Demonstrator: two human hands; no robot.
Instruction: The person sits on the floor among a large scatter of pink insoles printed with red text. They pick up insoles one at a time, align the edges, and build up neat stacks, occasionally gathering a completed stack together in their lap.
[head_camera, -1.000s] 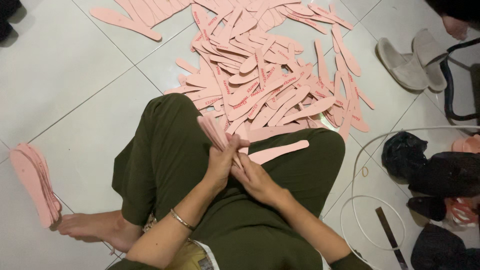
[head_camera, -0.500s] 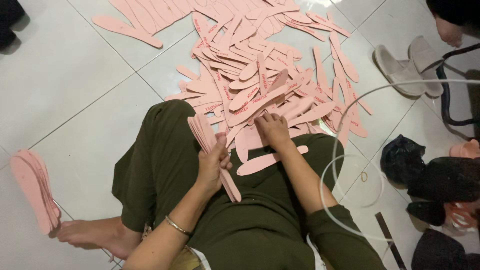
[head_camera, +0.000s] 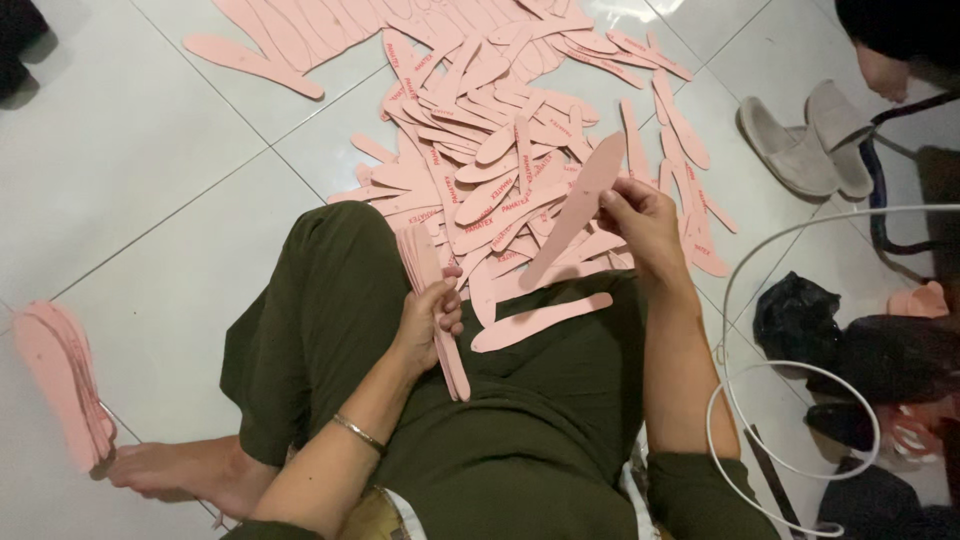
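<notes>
Pink insole cut-outs lie everywhere here: a loose heap (head_camera: 520, 150) spreads over the white tiled floor (head_camera: 130, 170) in front of the seated person, one single piece (head_camera: 540, 322) rests across the dark green lap, and a neat finished stack (head_camera: 60, 385) sits on the floor beside the bare foot (head_camera: 190, 470). The left hand (head_camera: 425, 320) is closed around a gathered bundle of insoles (head_camera: 430, 300), thumb and fingers pinching it near its middle so the edges stay flush. The right hand (head_camera: 640, 220) holds one lifted insole (head_camera: 575, 205) by its end, fingertips narrow, the piece hanging straight down toward the lap. They look light, thin and slightly bendy, more like foam sheet than card; I judge a pinch at the heel end suffices, while the bundle wants a firm squeeze or it may fan out.
</notes>
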